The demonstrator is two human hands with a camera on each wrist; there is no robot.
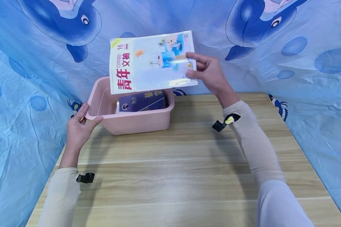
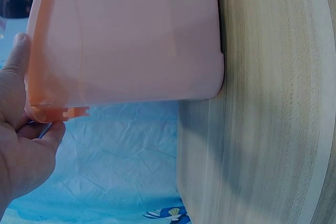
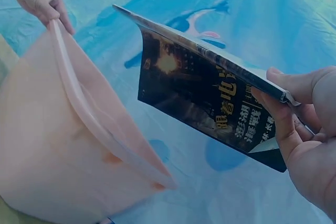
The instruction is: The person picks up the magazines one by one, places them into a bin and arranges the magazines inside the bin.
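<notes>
Holding a magazine (image 1: 152, 61) by its right edge, the right hand (image 1: 207, 74) keeps it in the air above the pink tub (image 1: 130, 121) (a purple book (image 1: 142, 101) lies inside). The left hand (image 1: 78, 127) grips the tub's left rim, thumb on top, on the wooden worktop (image 1: 173, 170).

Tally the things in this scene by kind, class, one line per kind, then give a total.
Magazines: 2, one pinched by the right hand above the bin, one purple inside it
Pink bins: 1, rim held by the left hand
Wooden tables: 1
Total: 4
</notes>
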